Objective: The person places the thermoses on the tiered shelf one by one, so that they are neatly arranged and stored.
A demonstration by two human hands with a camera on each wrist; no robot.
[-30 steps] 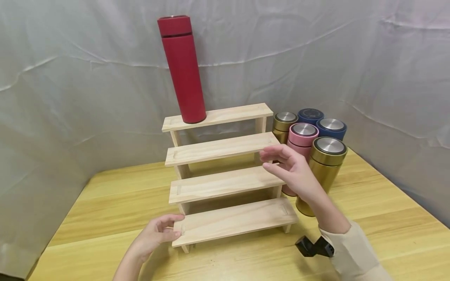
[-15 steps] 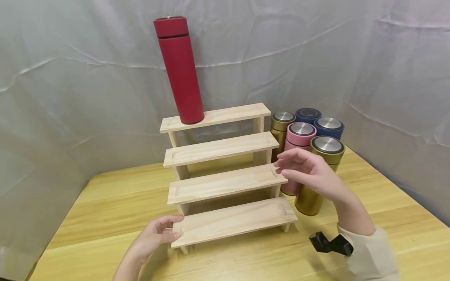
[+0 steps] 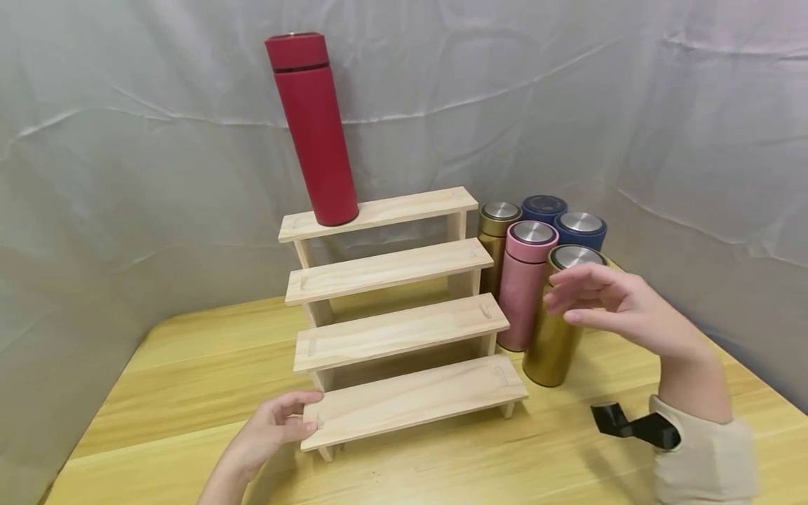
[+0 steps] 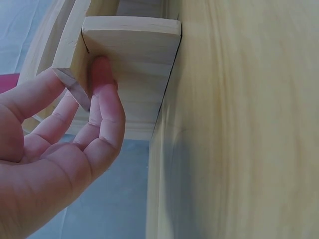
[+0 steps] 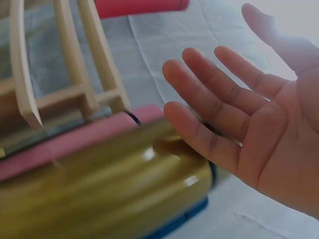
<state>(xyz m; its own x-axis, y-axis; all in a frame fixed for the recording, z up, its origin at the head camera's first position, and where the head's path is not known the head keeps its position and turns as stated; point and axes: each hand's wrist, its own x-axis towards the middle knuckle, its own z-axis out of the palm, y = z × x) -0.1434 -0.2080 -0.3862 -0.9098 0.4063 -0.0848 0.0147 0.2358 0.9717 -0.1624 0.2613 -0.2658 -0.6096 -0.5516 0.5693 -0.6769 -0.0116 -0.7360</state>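
My left hand (image 3: 261, 438) grips the left end of the lowest board of a four-step wooden display rack (image 3: 410, 403). In the left wrist view, the thumb lies on the board's edge and the fingers (image 4: 107, 107) curl underneath. A tall red thermos (image 3: 315, 140) stands upright at the left of the rack's top step. My right hand (image 3: 625, 312) is raised at the right with fingers spread and nothing held. It is nearest to the front gold thermos (image 3: 552, 347), partly covering it in the head view; the right wrist view shows the palm (image 5: 279, 139) beside that thermos.
Right of the rack, a pink thermos (image 3: 522, 301), a rear gold thermos (image 3: 499, 217) and two blue thermoses (image 3: 581, 228) stand close together. Grey cloth (image 3: 189, 175) hangs behind the wooden table (image 3: 189, 365). A black camera mount (image 3: 637, 424) sits on the right wrist.
My right hand has moved right, from over the rack's steps to beside the front gold thermos. The left hand keeps its grip on the lowest board. The view has shifted slightly.
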